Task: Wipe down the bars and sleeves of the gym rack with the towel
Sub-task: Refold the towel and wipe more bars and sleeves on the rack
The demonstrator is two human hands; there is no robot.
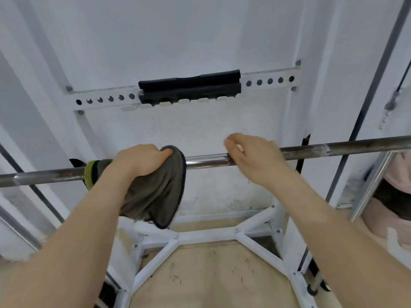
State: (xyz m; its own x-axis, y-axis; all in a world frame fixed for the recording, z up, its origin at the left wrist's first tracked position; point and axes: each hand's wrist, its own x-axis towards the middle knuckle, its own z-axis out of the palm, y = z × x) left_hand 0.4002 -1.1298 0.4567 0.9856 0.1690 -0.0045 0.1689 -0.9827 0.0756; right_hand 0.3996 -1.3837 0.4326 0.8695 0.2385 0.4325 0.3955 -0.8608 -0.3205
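Observation:
A steel barbell bar [206,161] runs across the view, resting on the white gym rack [295,121]. My left hand [142,160] grips a dark grey towel [155,192] wrapped over the bar left of centre; the cloth hangs down below it. My right hand [253,158] lies over the bar to the right of the towel, fingers curled over its top. The bar shines between my hands and looks dull and rusty toward both ends.
A white perforated crossbar [269,81] with a black pad [189,85] is fixed to the wall behind. A yellow-green strap [90,174] wraps the bar left of the towel. White base struts [178,237] cross the tan floor below. A chrome pole [373,183] stands at right.

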